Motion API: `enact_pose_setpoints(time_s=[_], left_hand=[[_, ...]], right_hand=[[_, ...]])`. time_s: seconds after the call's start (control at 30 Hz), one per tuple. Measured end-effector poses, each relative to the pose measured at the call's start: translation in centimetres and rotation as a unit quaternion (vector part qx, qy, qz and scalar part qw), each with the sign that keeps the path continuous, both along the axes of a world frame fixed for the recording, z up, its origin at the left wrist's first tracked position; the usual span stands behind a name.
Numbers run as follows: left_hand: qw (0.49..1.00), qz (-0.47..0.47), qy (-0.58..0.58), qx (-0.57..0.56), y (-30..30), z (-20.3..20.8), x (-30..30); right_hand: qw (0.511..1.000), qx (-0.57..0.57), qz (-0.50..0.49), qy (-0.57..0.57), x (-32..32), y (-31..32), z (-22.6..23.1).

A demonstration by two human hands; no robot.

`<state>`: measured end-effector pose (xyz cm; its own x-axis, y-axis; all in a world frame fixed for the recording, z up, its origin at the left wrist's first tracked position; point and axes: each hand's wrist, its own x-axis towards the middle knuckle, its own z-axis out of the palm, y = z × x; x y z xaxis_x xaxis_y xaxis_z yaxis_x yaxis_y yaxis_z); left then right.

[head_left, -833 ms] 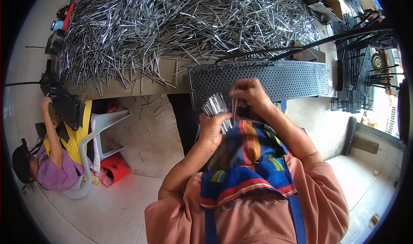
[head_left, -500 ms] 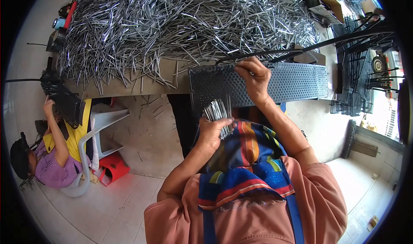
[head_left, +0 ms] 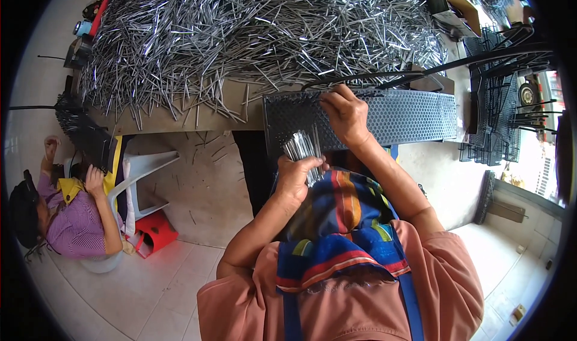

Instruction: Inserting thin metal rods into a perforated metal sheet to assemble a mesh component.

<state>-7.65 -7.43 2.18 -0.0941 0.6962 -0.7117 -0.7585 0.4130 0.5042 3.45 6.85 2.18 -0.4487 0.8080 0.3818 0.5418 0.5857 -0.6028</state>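
In front of me a long dark panel full of small holes juts over the near edge of the table. My left hand is closed around a bundle of thin silvery metal rods, held upright just below the panel's left part. Over the panel's upper middle is my right hand, its fingers pinched together close to the top edge. Whatever lies between those fingertips is too small to make out. The panel's left section looks darker, with small bits standing in or on it.
A wide heap of loose metal rods covers the table. A black bar crosses above the panel. Black wire racks stand at the right. At the left a co-worker sits by a white chair and a red container.
My right hand has shifted slightly left and up along the panel. The left hand and its bundle have barely moved. At the left, the co-worker has leaned back and changed arm position.
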Motion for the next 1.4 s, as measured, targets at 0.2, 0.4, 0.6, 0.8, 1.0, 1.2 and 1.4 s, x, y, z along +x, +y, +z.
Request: enact_pose_setpoints(time_s=[0.2, 0.4, 0.6, 0.8, 1.0, 1.2, 1.4], left_hand=[[0.998, -0.005, -0.005, 0.063, 0.1, 0.2, 0.0], [1.0, 0.017, 0.021, 0.015, -0.4, -0.1, 0.1], [0.999, -0.015, 0.025, 0.019, 0.3, 0.9, 0.5], [1.0, -0.008, 0.02, 0.009, 0.6, 0.3, 0.3], [1.0, -0.013, 0.005, -0.003, 0.9, 0.3, 0.4], [1.0, -0.009, -0.002, -0.007, 1.1, 0.7, 0.5], [1.0, -0.009, -0.007, -0.01, 1.2, 0.3, 0.4]], right_hand=[[0.89, -0.45, 0.046, 0.062, 1.8, -1.7, 1.3], [0.847, -0.458, -0.097, 0.25, 2.9, -1.1, 1.3], [0.94, -0.165, -0.09, 0.284, 2.2, 0.7, 0.1], [0.968, -0.118, -0.074, 0.208, 1.9, 0.7, -0.1], [0.982, -0.096, -0.053, 0.152, 1.7, 1.0, 0.7], [0.994, -0.068, -0.045, 0.076, 1.2, 1.0, -0.1], [0.998, -0.016, -0.03, 0.047, 1.3, 0.8, -0.6]])
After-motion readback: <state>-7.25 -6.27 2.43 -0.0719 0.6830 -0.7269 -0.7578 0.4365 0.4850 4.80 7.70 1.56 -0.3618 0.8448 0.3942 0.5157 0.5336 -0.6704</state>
